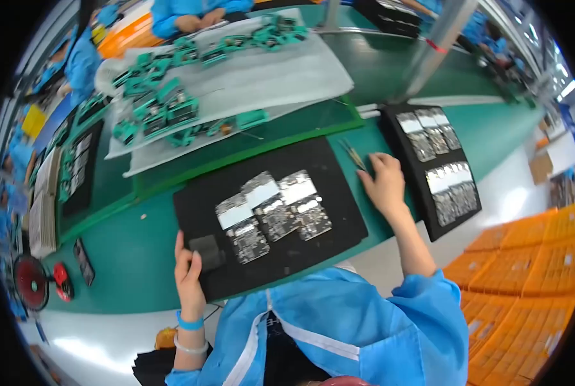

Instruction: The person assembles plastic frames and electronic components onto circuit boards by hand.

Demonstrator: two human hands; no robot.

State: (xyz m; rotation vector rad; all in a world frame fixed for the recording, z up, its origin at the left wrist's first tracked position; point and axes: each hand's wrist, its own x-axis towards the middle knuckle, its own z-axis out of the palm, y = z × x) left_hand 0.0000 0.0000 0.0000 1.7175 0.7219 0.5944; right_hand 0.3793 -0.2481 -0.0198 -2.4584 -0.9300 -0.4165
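Note:
A black foam mat (pixel 345 212) lies at a slant on the green bench before me. On it sit three circuit boards side by side, among them a left board (pixel 243 230), a middle board (pixel 270 204) and a right board (pixel 305 206), each with a pale shiny part. My left hand (pixel 189 276) rests at the mat's left edge, fingers apart, its thumb near a small dark grey block (pixel 208 251). Right of the mat, my right hand (pixel 386 183) is open over the bench, fingertips near the lower end of the tweezers (pixel 351 154).
At right, a second black mat (pixel 422 168) carries two rows of boards. Beyond a green-edged shelf (pixel 249 145), white sheeting (pixel 261 83) holds many green fixtures. A phone (pixel 83 262) and a fan (pixel 31 282) are left; orange crates (pixel 512 302) stand lower right. Co-workers sit beyond.

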